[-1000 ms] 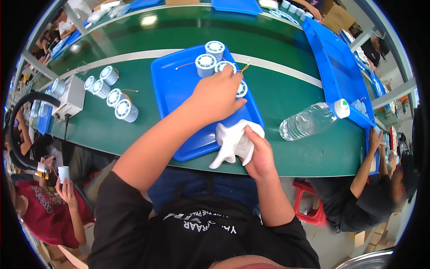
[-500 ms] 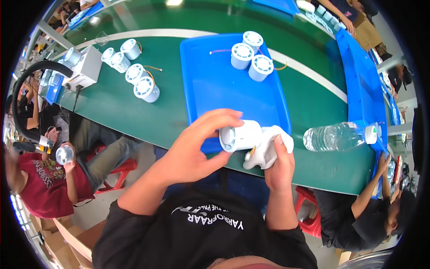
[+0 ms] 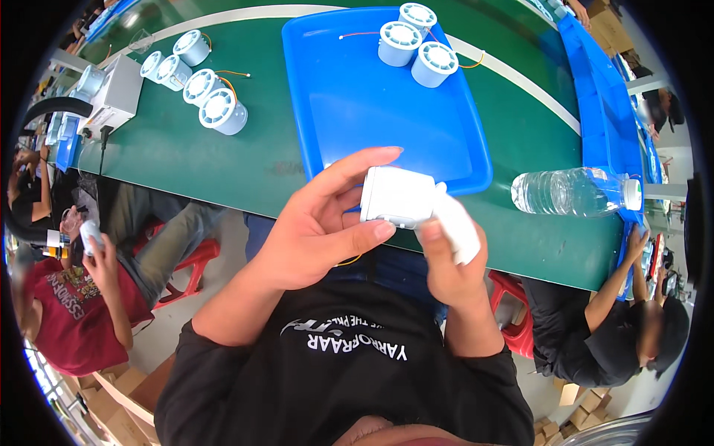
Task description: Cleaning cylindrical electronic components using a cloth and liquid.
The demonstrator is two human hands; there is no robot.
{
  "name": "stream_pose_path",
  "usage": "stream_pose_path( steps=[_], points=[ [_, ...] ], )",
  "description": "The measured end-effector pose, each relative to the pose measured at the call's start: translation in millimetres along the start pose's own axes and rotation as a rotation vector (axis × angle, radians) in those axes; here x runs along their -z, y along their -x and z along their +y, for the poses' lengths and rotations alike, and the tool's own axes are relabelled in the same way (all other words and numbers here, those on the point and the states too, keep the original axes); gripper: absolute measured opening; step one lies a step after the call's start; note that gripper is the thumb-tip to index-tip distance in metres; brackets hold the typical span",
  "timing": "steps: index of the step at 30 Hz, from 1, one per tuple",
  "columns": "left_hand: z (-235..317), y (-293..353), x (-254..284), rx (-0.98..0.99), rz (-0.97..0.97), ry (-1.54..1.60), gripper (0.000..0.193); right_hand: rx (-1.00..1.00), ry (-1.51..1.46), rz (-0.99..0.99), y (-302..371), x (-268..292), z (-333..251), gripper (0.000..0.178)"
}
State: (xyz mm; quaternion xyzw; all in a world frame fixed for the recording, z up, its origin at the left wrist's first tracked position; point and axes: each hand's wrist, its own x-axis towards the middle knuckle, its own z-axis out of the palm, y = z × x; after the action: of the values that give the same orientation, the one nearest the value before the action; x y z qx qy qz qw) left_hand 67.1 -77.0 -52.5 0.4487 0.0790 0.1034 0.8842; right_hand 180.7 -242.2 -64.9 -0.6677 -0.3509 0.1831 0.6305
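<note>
My left hand (image 3: 314, 232) is closed round a white cylindrical housing (image 3: 396, 195), fingers behind it and thumb along its lower edge. The housing lies on its side above the near edge of the table, and a thin yellow wire (image 3: 349, 260) shows below the hand. In my right hand (image 3: 457, 273) is a folded white cloth (image 3: 457, 224), pinched under the thumb. The cloth's upper end touches the right end of the housing. My right fingers are mostly hidden behind the cloth.
A blue tray (image 3: 327, 97) with three similar housings (image 3: 433, 64) lies ahead on the green table (image 3: 256, 167). Several more housings (image 3: 222, 111) stand left, near a grey-white box (image 3: 115, 93). A clear water bottle (image 3: 569, 192) lies right. People sit on both sides.
The housing has been turned in my left hand, so its slotted end no longer faces left toward view. The cloth has shifted in my right hand. The view has tilted downward.
</note>
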Motion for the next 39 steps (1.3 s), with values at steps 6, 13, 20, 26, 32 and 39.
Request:
stream_pose_path(
  steps=[6,13,20,26,32,39],
  points=[
    [-3,0,7,0.035,0.076,-0.097,0.070,-0.261,-0.655,0.302,-13,9,0,0.048],
    [-9,8,8,-0.067,0.158,-0.285,0.057,0.505,0.875,-0.246,2,-14,-27,0.053],
    [-6,13,-1,-0.031,0.188,-0.294,0.057,0.020,0.361,-0.333,-34,-6,-30,0.040],
    [5,5,-8,0.054,0.183,-0.041,0.059,0.333,0.546,-0.311,-34,-4,-37,0.051],
    [-6,-2,-10,-0.155,0.021,-0.402,0.071,-0.096,0.081,-0.124,-35,9,-21,0.056],
    [-6,-10,1,-0.022,0.107,-0.336,0.066,0.140,0.433,-0.032,-32,-11,-13,0.040]
  ],
)
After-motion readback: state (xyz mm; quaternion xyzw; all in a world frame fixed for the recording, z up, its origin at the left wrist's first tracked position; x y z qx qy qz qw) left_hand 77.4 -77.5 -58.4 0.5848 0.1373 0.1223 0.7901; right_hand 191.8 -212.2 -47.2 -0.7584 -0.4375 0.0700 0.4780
